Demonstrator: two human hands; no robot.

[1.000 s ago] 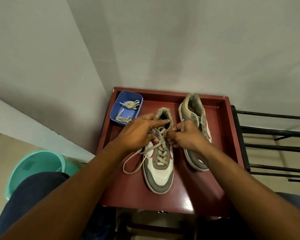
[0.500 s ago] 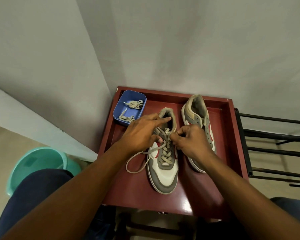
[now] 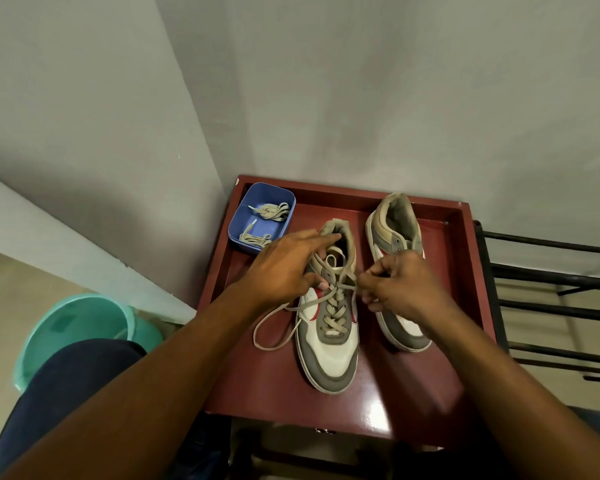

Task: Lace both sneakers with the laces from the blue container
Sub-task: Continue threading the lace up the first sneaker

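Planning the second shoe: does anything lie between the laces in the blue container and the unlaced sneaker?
Yes. The half-laced sneaker and the left hand on it sit between the blue container and the unlaced sneaker; the laces would probably go over them.
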